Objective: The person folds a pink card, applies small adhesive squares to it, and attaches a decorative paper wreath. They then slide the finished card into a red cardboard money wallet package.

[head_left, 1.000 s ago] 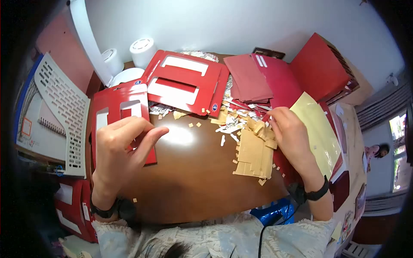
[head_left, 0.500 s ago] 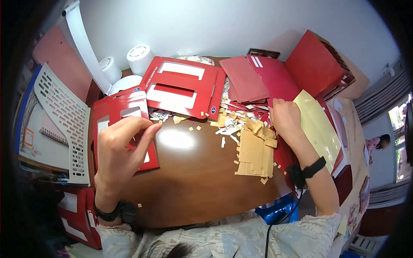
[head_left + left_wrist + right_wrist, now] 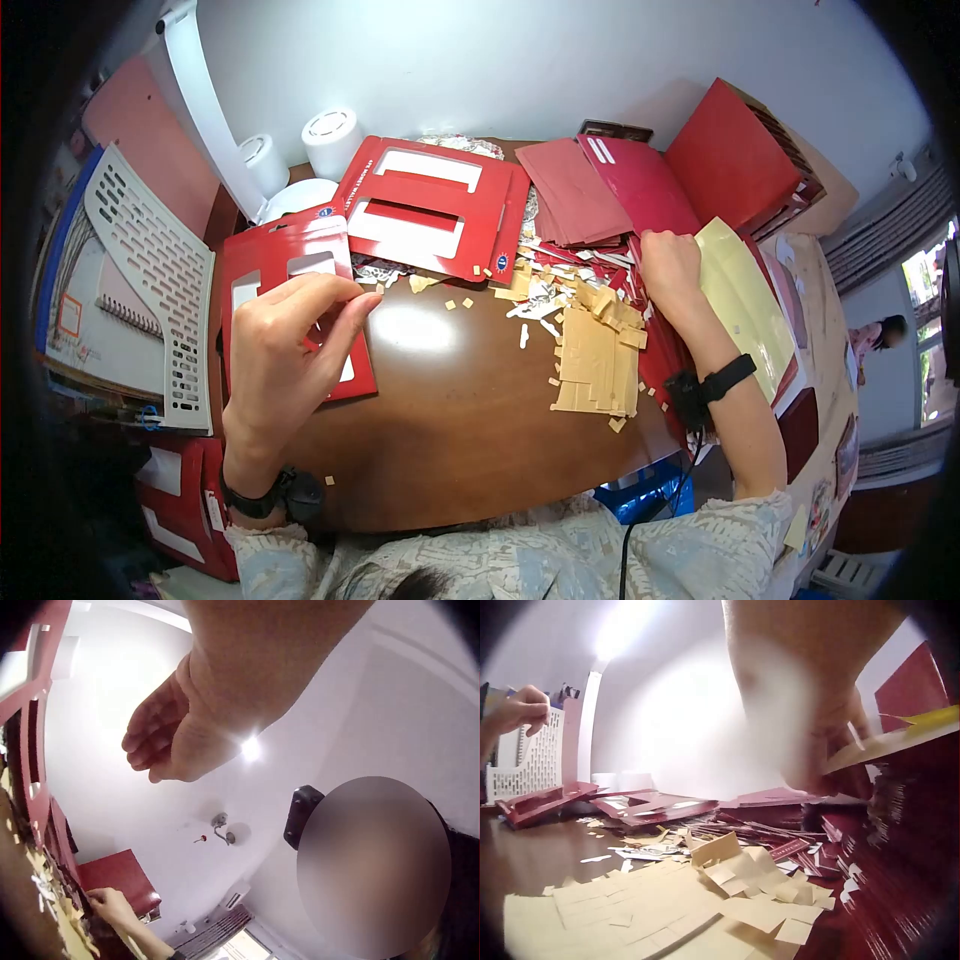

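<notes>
The red cards (image 3: pixel 662 352) lie at the right side of the table (image 3: pixel 450 450), between the tan papers (image 3: pixel 598 372) and the yellow sheet (image 3: pixel 745 310). Your right hand (image 3: pixel 672 272) is at their far end, beside this sheet; its fingertips are hidden, so I cannot tell whether they grasp something. Your left hand (image 3: pixel 285 350) is above the windowed red panel (image 3: pixel 272 250), its fingers loosely bent and holding nothing.

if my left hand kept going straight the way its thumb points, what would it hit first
Probably the red windowed cardboard sleeve by the wall, though your left hand looks raised above the table, so it might pass over it; depth is unclear.
</notes>
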The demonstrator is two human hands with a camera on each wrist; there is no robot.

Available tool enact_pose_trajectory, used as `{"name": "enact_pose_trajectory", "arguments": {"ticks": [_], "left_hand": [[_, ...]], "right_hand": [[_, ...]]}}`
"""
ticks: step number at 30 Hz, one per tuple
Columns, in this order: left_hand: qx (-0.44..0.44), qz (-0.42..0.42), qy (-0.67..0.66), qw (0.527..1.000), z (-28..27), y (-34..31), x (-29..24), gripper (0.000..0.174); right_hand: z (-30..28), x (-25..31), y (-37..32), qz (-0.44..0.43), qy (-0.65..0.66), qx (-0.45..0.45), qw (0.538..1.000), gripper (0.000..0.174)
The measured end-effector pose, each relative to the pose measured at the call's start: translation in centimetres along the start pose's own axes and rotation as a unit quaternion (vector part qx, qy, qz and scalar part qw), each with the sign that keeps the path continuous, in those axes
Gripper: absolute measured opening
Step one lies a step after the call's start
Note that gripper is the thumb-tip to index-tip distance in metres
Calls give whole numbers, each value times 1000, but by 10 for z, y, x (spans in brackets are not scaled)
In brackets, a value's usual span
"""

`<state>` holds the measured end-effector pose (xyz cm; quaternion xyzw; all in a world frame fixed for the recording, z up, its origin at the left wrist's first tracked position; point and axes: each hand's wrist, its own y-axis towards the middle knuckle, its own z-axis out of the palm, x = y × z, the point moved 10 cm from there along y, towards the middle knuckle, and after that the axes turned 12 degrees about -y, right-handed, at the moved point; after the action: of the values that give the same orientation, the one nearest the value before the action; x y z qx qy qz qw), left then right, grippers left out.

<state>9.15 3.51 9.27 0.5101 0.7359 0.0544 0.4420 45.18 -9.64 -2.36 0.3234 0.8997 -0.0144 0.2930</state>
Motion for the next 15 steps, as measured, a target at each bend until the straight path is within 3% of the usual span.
{"name": "enact_pose_trajectory", "arguments": {"ticks": [9,15], "left_hand": [[-4,5,-2,1000,1,1,1,8],[1,5,-7,1000,2,1,1,8]], "right_hand": [[-17,-29,0,70,97,-37,992,14],[-19,-36,4,59,88,-43,993,12]]}}
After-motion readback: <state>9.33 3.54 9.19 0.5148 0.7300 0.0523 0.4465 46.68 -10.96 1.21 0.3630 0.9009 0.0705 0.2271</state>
